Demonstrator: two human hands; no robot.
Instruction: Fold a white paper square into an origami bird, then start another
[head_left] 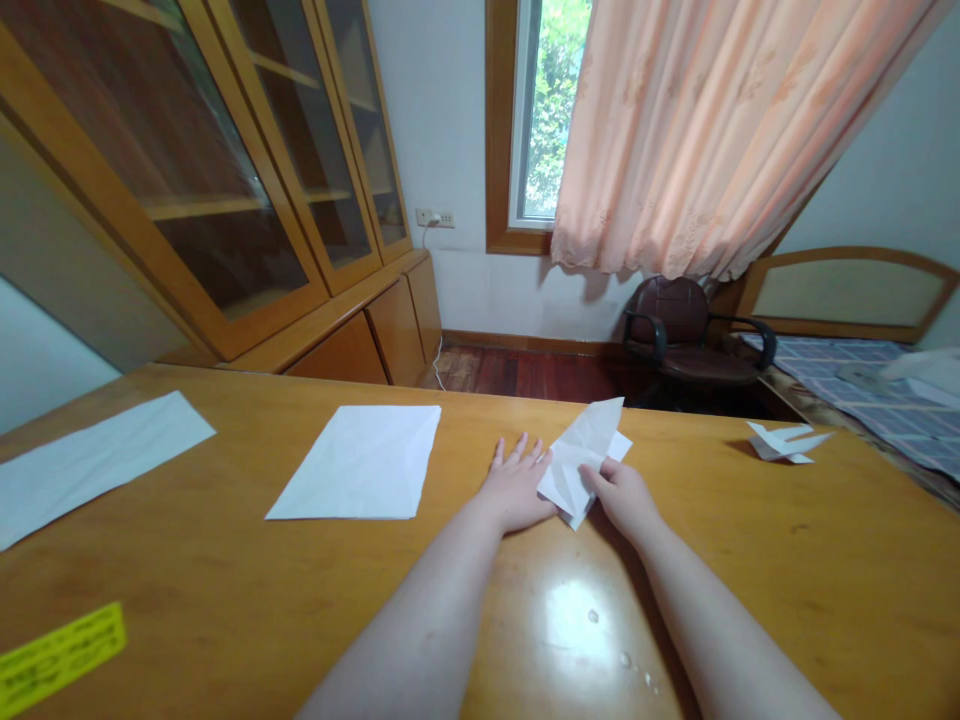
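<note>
A partly folded sheet of white paper lies on the wooden table, creased, with one pointed flap rising toward the far edge. My left hand rests flat with fingers spread, its thumb side touching the paper's left edge. On the other side my right hand pinches the paper's right edge, thumb on top and the other fingers hidden beneath. To the right sits a folded paper figure with pointed ends. Left of my hands is a flat white stack of square paper.
A long white paper strip lies at the table's far left. A yellow label is near the front left. Beyond the table stand a glass-door cabinet, an office chair and a bed.
</note>
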